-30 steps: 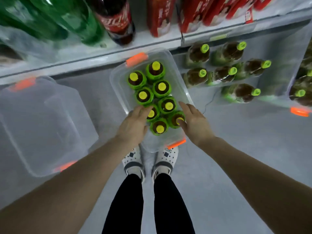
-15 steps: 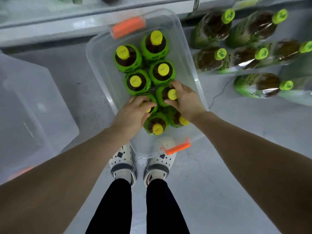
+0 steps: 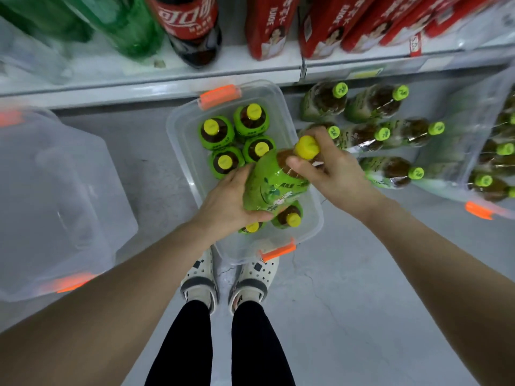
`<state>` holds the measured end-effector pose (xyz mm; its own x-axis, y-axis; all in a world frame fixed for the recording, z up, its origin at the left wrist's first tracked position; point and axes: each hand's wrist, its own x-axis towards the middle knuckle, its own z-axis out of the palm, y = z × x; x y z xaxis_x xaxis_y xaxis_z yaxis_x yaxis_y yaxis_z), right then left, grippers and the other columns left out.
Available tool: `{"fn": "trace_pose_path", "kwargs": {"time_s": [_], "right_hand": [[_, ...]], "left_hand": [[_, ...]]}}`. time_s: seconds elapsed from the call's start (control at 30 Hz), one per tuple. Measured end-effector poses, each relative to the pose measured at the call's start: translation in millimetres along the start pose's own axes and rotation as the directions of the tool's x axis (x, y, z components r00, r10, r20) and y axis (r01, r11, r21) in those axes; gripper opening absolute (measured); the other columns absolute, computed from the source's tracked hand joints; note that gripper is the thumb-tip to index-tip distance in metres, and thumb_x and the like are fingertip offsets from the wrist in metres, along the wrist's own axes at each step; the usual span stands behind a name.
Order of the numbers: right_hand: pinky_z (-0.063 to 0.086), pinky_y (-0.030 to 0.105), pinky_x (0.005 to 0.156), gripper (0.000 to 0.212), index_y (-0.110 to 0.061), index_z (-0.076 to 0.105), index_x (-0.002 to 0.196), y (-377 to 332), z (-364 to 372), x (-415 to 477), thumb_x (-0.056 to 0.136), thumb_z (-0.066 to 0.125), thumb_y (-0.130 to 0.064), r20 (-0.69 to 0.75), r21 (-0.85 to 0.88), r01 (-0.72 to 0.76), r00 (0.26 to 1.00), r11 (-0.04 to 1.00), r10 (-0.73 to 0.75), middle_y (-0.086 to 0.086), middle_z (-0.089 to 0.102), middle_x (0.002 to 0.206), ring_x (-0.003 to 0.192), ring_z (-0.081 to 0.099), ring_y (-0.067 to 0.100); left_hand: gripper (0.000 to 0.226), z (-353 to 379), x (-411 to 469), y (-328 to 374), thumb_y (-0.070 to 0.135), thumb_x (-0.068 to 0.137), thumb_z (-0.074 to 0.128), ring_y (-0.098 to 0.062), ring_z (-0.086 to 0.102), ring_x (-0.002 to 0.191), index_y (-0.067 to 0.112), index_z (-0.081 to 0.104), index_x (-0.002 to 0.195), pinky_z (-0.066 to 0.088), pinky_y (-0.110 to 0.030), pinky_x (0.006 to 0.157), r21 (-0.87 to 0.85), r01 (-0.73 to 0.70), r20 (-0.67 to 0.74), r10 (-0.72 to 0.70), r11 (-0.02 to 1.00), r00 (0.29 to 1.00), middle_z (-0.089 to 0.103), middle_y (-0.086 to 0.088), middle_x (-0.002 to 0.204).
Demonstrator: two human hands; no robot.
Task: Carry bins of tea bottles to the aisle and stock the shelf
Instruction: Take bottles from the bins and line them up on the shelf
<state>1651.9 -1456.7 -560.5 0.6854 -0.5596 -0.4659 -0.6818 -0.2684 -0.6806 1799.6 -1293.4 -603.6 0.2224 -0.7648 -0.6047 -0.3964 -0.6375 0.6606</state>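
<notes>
— Head view, looking straight down past two bare arms. Holding anything?

— Yes. Wrapped round the green-labelled body of one tea bottle (image 3: 274,188) with the left hand (image 3: 225,203); pinching its neck just under the yellow cap with the right hand (image 3: 338,174). Tilted, cap toward the right hand, raised above the others.

— And beneath the hands?

— Directly below both hands, a clear bin (image 3: 182,146) with orange clips, on the floor. Holding more upright bottles (image 3: 216,132): four beyond the left hand, two partly hidden under the held one.

— Off to the sides?

— Well left of the left hand, another clear bin (image 3: 64,190). Just right of the right hand, loose bottles (image 3: 373,104) lying on their sides, caps pointing right; farther right, a third bin (image 3: 473,129) with bottles inside. Beyond both hands, a white shelf (image 3: 125,79) bearing a cola bottle (image 3: 192,26) and red cartons (image 3: 267,26). Below the wrists, two pale clogs (image 3: 199,285).
</notes>
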Motion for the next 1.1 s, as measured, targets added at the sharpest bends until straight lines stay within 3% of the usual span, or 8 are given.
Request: {"fn": "trace_pose_path", "kwargs": {"time_s": [0.13,0.27,0.33,0.43,0.57,0.7,0.9,1.1], "right_hand": [[0.053,0.048,0.092,0.035,-0.038,0.045,0.107,-24.0,8.8,5.0,0.087,0.055,-0.066,0.118,0.159,-0.081,0.991,0.984,0.063,-0.001,0.072,0.098,0.097,0.069,0.02],[0.053,0.045,0.095,0.041,-0.034,0.051,0.122,-16.5,58.9,14.2,0.092,0.051,-0.063,0.214,0.389,-0.25,0.961,0.887,0.177,-0.002,0.069,0.104,0.099,0.067,0.017],[0.05,0.041,0.092,0.043,-0.024,0.05,0.129,-0.3,85.9,16.8,0.096,0.055,-0.051,0.123,0.276,-0.264,0.963,0.924,0.238,-0.007,0.066,0.096,0.096,0.064,0.018],[0.045,0.041,0.098,0.06,-0.015,0.04,0.14,27.9,123.5,21.1,0.091,0.07,-0.031,0.086,-0.044,-0.283,0.955,0.958,0.286,0.011,0.063,0.123,0.118,0.057,0.033],[0.04,0.039,0.105,0.083,-0.018,0.035,0.147,45.0,162.9,35.6,0.078,0.082,-0.024,0.158,-0.189,-0.202,0.96,0.961,0.233,0.012,0.048,0.143,0.128,0.049,0.034],[0.038,0.036,0.108,0.095,-0.017,0.031,0.15,51.6,192.9,52.0,0.072,0.085,-0.023,0.275,-0.278,-0.096,0.945,0.956,0.175,0.007,0.04,0.151,0.133,0.045,0.03],[0.047,0.041,0.099,0.091,-0.018,0.04,0.142,51.3,212.0,61.9,0.065,0.089,-0.028,0.154,-0.369,-0.058,0.981,0.928,0.122,0.008,0.048,0.142,0.121,0.054,0.035],[0.051,0.048,0.095,0.098,-0.028,0.036,0.148,43.6,225.3,62.1,0.066,0.089,-0.034,0.188,-0.525,0.059,0.981,0.849,0.048,0.016,0.041,0.134,0.121,0.047,0.037]], "left_hand": [[0.098,-21.9,-19.2,7.8,0.048,0.057,0.093,-0.013,0.056,0.111,0.02,0.039,0.134,0.046,-0.029,0.094,-0.162,0.151,0.026,-0.148,0.975,0.989,0.057,0.01,0.12],[0.081,-37.4,-46.1,-23.6,0.049,0.064,0.089,-0.016,0.057,0.104,0.028,0.043,0.127,0.044,-0.029,0.087,-0.159,0.284,0.042,-0.281,0.946,0.959,0.059,0.009,0.113],[0.075,-37.8,-57.2,-45.9,0.053,0.064,0.086,-0.019,0.058,0.101,0.03,0.044,0.121,0.046,-0.031,0.087,-0.203,0.373,-0.015,-0.383,0.906,0.923,0.06,0.008,0.11],[0.072,-31.6,-63.3,-81.1,0.06,0.063,0.085,-0.02,0.06,0.099,0.032,0.045,0.116,0.049,-0.033,0.086,-0.346,0.442,-0.142,-0.511,0.828,0.848,0.06,0.01,0.102],[0.071,-23.2,-56.6,-120.8,0.06,0.058,0.086,-0.02,0.064,0.101,0.033,0.046,0.111,0.052,-0.035,0.092,-0.498,0.419,-0.222,-0.578,0.76,0.785,0.062,0.014,0.1],[0.067,-18.2,-43.7,-141.5,0.064,0.06,0.084,-0.005,0.062,0.09,0.036,0.047,0.109,0.052,-0.034,0.091,-0.507,0.427,-0.204,-0.586,0.749,0.785,0.06,0.022,0.095],[0.074,-15.8,-37.3,-153.0,0.063,0.057,0.086,-0.006,0.068,0.095,0.031,0.053,0.116,0.056,-0.037,0.09,-0.587,0.382,-0.186,-0.578,0.714,0.794,0.068,0.016,0.102],[0.078,-22.1,-37.3,-159.0,0.056,0.06,0.088,-0.006,0.067,0.094,0.028,0.051,0.123,0.056,-0.034,0.087,-0.618,0.371,-0.184,-0.586,0.693,0.789,0.068,0.016,0.104]]}}
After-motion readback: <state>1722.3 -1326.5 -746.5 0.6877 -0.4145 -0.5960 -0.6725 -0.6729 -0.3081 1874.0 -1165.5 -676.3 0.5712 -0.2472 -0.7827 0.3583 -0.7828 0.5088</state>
